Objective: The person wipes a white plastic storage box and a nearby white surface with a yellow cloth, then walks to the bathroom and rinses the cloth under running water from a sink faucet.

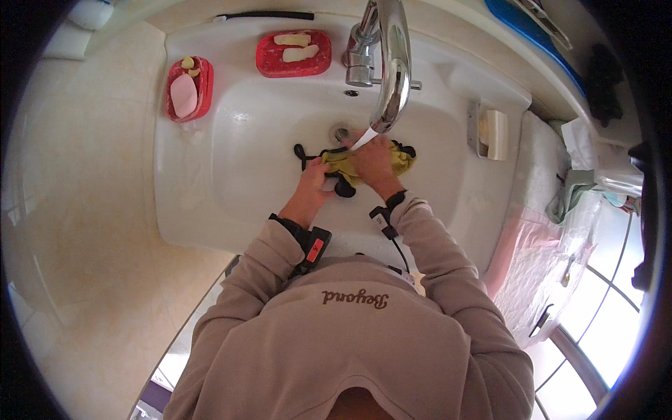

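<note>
A wet yellow cloth item with black trim [338, 165] lies low in the white sink basin [252, 157], just below the drain. My left hand [313, 189] grips its left part, near a black loop and a rounded black piece. Across its right part lies my right hand [374, 161], fingers bent onto the fabric; its fingertips are partly hidden. Water [364, 139] runs from the chrome faucet [394, 79] onto the item and my right hand. What exactly the cloth item is, I cannot tell.
Two red soap dishes, one with pale soap pieces [294, 67] and one with a pink bar [184, 95], sit on the sink's rim. A black-handled brush [268, 16] lies behind. At the right is a holder with a cream bar [496, 135]. Towels [535, 173] hang beyond it.
</note>
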The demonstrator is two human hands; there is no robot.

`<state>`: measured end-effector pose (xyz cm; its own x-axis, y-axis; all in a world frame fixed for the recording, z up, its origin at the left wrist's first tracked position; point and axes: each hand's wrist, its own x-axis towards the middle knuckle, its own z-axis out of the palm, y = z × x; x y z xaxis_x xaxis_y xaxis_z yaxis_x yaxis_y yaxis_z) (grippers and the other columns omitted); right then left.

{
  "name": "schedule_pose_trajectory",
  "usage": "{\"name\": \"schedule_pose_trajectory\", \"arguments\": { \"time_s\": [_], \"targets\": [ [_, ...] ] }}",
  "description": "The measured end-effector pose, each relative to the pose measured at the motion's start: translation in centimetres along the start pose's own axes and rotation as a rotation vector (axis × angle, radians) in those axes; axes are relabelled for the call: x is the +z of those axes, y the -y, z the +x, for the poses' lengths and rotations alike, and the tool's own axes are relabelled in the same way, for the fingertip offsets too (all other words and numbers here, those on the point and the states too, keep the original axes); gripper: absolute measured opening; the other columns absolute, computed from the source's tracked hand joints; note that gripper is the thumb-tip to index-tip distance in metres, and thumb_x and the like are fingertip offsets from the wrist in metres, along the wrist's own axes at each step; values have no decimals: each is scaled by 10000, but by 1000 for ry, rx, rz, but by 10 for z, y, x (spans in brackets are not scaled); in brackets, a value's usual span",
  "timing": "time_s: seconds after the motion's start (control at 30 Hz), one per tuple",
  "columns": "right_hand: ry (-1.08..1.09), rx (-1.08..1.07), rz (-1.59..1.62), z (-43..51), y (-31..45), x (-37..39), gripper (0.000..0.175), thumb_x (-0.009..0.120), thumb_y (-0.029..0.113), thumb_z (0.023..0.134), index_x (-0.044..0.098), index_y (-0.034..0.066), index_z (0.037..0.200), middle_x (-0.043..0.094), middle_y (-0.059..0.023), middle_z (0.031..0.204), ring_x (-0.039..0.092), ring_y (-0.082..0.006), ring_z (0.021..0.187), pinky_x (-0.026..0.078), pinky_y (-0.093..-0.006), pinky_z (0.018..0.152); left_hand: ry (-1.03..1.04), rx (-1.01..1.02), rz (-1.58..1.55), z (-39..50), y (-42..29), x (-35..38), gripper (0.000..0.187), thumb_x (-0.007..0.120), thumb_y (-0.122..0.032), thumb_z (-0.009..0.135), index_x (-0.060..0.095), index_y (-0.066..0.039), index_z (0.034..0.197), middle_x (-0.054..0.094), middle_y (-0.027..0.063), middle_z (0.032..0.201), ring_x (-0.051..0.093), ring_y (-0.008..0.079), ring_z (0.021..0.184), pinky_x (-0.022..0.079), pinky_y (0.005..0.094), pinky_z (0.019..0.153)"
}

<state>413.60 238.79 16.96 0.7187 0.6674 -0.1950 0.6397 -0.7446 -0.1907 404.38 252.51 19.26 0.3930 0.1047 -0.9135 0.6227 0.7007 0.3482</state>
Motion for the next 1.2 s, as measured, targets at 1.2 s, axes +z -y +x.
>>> {"name": "schedule_pose_trajectory", "arguments": {
  "time_s": [1.2],
  "targets": [
    [-175,-135,981,-30,81,-70,185,570,157,681,523,33,810,579,-187,752,566,-408,708,472,-437,605,991,81,-612,62,33,-12,375,459,-440,898,543,-85,985,587,50,902,579,219,838,479,375,772]
  ]
}}
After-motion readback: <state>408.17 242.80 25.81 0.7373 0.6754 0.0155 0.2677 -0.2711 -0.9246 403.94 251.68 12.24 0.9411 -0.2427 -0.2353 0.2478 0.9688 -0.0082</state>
